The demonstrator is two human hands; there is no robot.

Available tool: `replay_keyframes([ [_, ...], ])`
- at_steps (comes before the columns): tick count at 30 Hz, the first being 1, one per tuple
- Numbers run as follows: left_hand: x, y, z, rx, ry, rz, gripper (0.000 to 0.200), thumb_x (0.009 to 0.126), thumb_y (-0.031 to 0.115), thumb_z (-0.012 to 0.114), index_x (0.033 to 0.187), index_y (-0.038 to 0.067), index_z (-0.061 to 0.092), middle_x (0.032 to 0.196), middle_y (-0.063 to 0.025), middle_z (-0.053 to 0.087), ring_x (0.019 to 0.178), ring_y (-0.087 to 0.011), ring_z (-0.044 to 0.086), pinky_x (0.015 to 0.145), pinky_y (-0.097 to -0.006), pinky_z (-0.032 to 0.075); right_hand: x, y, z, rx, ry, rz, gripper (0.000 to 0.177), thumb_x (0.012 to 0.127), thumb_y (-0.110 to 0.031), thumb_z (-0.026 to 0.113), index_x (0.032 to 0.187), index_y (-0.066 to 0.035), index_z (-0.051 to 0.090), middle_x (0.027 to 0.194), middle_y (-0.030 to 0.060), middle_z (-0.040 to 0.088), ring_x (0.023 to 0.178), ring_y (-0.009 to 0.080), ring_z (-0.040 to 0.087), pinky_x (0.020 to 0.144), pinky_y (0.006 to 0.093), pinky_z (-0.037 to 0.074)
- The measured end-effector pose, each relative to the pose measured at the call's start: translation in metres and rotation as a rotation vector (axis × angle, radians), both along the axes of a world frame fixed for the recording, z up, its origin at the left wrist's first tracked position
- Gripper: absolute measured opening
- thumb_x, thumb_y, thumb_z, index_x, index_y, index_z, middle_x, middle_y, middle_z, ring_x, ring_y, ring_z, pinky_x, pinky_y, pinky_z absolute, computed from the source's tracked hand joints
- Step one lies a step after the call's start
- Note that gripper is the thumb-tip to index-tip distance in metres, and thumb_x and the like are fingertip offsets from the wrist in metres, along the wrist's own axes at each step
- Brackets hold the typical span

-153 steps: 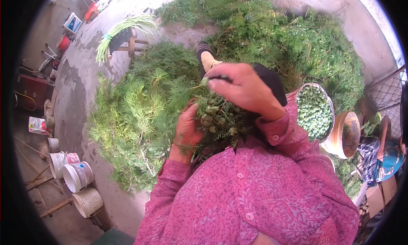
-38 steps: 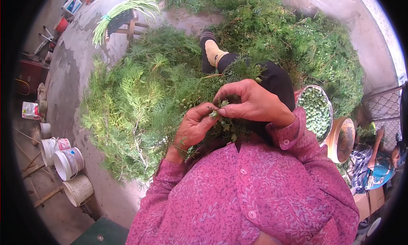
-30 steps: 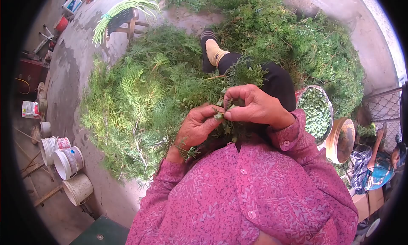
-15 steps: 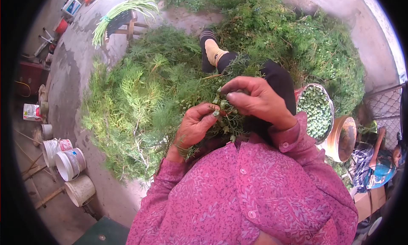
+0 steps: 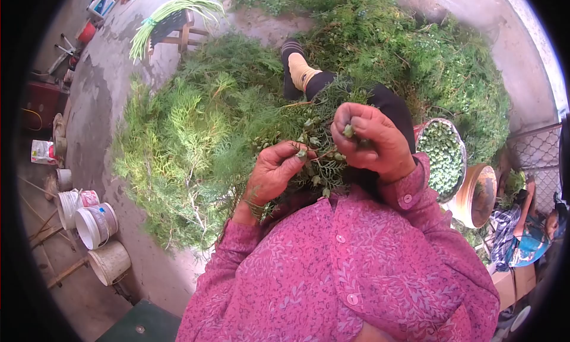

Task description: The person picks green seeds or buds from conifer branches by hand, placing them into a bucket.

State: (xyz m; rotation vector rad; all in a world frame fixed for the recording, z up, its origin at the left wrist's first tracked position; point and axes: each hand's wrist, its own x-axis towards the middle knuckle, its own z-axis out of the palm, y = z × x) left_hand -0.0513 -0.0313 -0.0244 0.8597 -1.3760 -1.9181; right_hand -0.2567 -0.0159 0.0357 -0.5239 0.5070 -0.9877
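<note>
Over my lap lies a leafy evergreen branch (image 5: 317,113) with small pale-green cones among its needles. My left hand (image 5: 270,174) is closed, pinching a twig of it between thumb and forefinger, and a green cone (image 5: 301,154) shows at the fingertips. To the right, my right hand (image 5: 374,141) is curled shut just above the branch, with a green cone (image 5: 348,130) visible between its fingers. Whether more lie inside that palm is hidden. Beside my right forearm stands a bucket (image 5: 461,190) filled with picked green cones (image 5: 438,152).
Heaps of cut evergreen branches (image 5: 172,146) cover the floor around my legs. A bundle of long green stalks (image 5: 172,18) rests on a small stool (image 5: 185,36). White buckets (image 5: 92,230) line the left; a round brownish container (image 5: 478,193) stands right of the cone bucket.
My right hand has drawn back slightly to the right from the branch and curled up, a green cone now showing in it. The left hand has stayed in place.
</note>
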Motion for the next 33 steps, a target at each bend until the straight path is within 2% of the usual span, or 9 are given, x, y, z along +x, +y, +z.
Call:
replay_keyframes([
  [3, -0.003, -0.001, 0.004, -0.001, -0.003, 0.020, 0.015, 0.086, 0.009, 0.053, 0.094, 0.001, 0.062, 0.085, 0.0017, 0.057, 0.076, -0.0036, 0.048, 0.066, -0.0181, 0.039, 0.004, 0.001, 0.003, -0.001, -0.087, -0.079, 0.018, 0.082, -0.013, 0.052, 0.093, 0.001, 0.048, 0.076, 0.0092, 0.052, 0.043, 0.0052, 0.039, 0.037, 0.0172, 0.030],
  [7, -0.003, 0.000, -0.001, 0.002, 0.027, 0.009, 0.016, 0.087, 0.009, 0.052, 0.097, 0.000, 0.061, 0.087, 0.0013, 0.058, 0.078, -0.0041, 0.049, 0.068, -0.0179, 0.040, 0.011, 0.003, -0.001, -0.137, 0.327, 0.059, 0.015, 0.080, -0.006, 0.057, 0.093, -0.002, 0.051, 0.076, 0.0033, 0.056, 0.053, 0.0073, 0.048, 0.043, 0.0186, 0.035],
  [9, -0.004, -0.001, -0.002, -0.003, 0.058, 0.028, 0.016, 0.087, 0.009, 0.052, 0.097, 0.000, 0.060, 0.087, 0.0013, 0.058, 0.079, -0.0043, 0.049, 0.069, -0.0179, 0.040, 0.027, 0.004, -0.004, -0.565, 0.825, -0.140, 0.016, 0.079, -0.010, 0.061, 0.089, -0.001, 0.053, 0.069, 0.0005, 0.054, 0.055, 0.0081, 0.048, 0.048, 0.0240, 0.039],
  [13, -0.004, 0.000, -0.005, 0.019, 0.081, 0.025, 0.016, 0.087, 0.008, 0.052, 0.098, 0.000, 0.059, 0.086, 0.0016, 0.057, 0.081, -0.0046, 0.050, 0.071, -0.0184, 0.041, 0.033, 0.003, -0.011, -0.940, 1.331, -0.299, 0.017, 0.073, -0.010, 0.065, 0.081, -0.001, 0.053, 0.071, 0.0118, 0.056, 0.063, 0.0180, 0.057, 0.056, 0.0277, 0.044],
  [15, -0.003, -0.001, -0.005, 0.042, 0.080, 0.003, 0.016, 0.087, 0.008, 0.052, 0.098, 0.000, 0.058, 0.086, 0.0014, 0.057, 0.082, -0.0048, 0.050, 0.071, -0.0188, 0.042, 0.031, 0.002, -0.016, -0.962, 1.290, -0.325, 0.017, 0.071, -0.008, 0.065, 0.080, -0.001, 0.053, 0.072, 0.0154, 0.056, 0.060, 0.0241, 0.057, 0.054, 0.0291, 0.043],
  [21, -0.003, 0.003, 0.005, -0.104, -0.041, -0.036, 0.014, 0.085, 0.009, 0.054, 0.093, 0.000, 0.062, 0.086, 0.0010, 0.057, 0.079, -0.0064, 0.051, 0.070, -0.0189, 0.042, 0.016, 0.010, 0.000, -0.593, 0.885, -0.161, 0.014, 0.076, -0.008, 0.060, 0.086, -0.001, 0.053, 0.059, 0.0027, 0.051, 0.050, 0.0116, 0.048, 0.045, 0.0271, 0.038],
  [23, -0.008, 0.003, 0.004, 0.021, 0.001, 0.114, 0.014, 0.085, 0.010, 0.054, 0.089, 0.000, 0.063, 0.083, -0.0002, 0.059, 0.073, -0.0056, 0.052, 0.067, -0.0191, 0.042, 0.001, 0.018, 0.025, -0.062, 0.396, 0.024, 0.010, 0.078, -0.007, 0.058, 0.086, -0.003, 0.054, 0.062, -0.0020, 0.051, 0.051, 0.0043, 0.044, 0.042, 0.0199, 0.035],
  [27, -0.004, -0.004, 0.005, 0.117, 0.049, 0.194, 0.014, 0.085, 0.009, 0.052, 0.090, 0.000, 0.063, 0.081, -0.0026, 0.061, 0.072, -0.0058, 0.054, 0.066, -0.0205, 0.043, -0.053, 0.028, 0.013, -0.192, 0.588, -0.622, 0.012, 0.078, -0.005, 0.055, 0.089, -0.004, 0.055, 0.067, -0.0001, 0.053, 0.050, 0.0022, 0.043, 0.043, 0.0156, 0.033],
  [33, -0.005, -0.011, 0.011, 0.351, 0.252, 0.312, 0.018, 0.085, 0.009, 0.047, 0.091, -0.001, 0.061, 0.088, -0.0105, 0.063, 0.077, -0.0152, 0.060, 0.072, -0.0271, 0.048, -0.200, 0.080, -0.085, 0.030, 1.962, -0.908, 0.017, 0.074, -0.011, 0.056, 0.089, -0.004, 0.059, 0.091, 0.0112, 0.062, 0.079, 0.0223, 0.060, 0.070, 0.0315, 0.048],
])
